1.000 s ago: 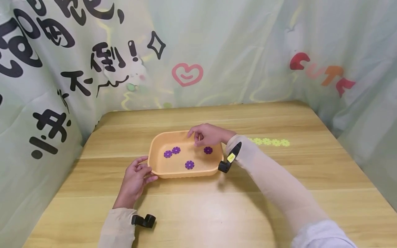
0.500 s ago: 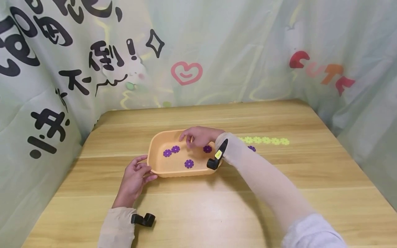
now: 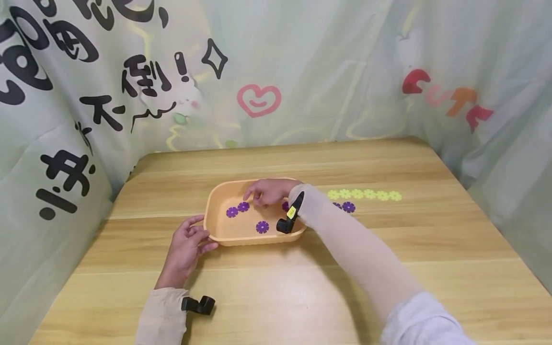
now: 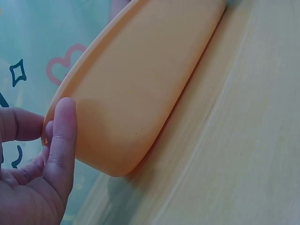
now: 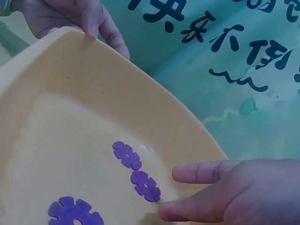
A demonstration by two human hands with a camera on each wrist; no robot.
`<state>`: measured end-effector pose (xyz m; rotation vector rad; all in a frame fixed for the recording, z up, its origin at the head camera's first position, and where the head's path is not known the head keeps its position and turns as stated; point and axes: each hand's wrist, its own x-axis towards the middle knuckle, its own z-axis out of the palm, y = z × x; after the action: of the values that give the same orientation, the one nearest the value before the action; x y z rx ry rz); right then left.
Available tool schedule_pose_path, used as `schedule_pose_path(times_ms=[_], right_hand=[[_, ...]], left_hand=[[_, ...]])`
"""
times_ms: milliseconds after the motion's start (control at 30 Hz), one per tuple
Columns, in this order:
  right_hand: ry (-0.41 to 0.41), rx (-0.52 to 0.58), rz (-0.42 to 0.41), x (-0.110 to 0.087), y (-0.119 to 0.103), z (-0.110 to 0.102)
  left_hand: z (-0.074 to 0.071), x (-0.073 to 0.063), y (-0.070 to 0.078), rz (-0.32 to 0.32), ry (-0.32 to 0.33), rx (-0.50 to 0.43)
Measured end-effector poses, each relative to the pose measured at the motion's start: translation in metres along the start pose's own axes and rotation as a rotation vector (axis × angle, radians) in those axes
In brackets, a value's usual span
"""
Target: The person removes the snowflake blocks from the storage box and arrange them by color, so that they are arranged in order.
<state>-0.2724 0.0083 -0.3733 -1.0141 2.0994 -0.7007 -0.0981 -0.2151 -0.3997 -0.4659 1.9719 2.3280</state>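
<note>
My left hand point(image 3: 185, 247) pinches the left corner of an orange plastic tray point(image 3: 235, 231); in the left wrist view the thumb point(image 4: 64, 140) lies along the outer wall just below the rim. Inside the tray lie several purple flower-shaped discs, one of them point(image 3: 262, 227) near the front wall. My right hand point(image 3: 270, 191) hovers over the tray's back part. Its thumb and index finger are extended and apart, with nothing between them, in the right wrist view. The fingertips come close to a pair of purple discs point(image 5: 145, 186). Another purple disc point(image 3: 285, 205) is partly hidden by the right wrist.
On the wooden table point(image 3: 276, 297), right of the tray, is a row of yellow flower-shaped discs point(image 3: 358, 193). Purple discs point(image 3: 349, 207) lie just in front of it, partly covered by the right forearm. A printed curtain point(image 3: 323, 72) hangs behind the table.
My right hand has moved left across the tray toward the pair of purple discs. Purple discs on the table have come out from behind the forearm. The left hand keeps its hold.
</note>
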Motion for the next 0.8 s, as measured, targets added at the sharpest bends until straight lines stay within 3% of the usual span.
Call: schedule_pose_path(times_ms=[333, 567, 800], right_hand=[[-0.093, 0.036, -0.013, 0.01, -0.004, 0.005], [-0.099, -0.058, 0.02, 0.015, -0.004, 0.006], [-0.068, -0.001, 0.036, 0.017, 0.0, 0.007]], left_hand=[[-0.001, 0.001, 0.0, 0.004, 0.005, 0.0], [-0.001, 0.001, -0.001, 0.011, 0.007, -0.003], [-0.002, 0.0, -0.001, 0.016, 0.004, -0.002]])
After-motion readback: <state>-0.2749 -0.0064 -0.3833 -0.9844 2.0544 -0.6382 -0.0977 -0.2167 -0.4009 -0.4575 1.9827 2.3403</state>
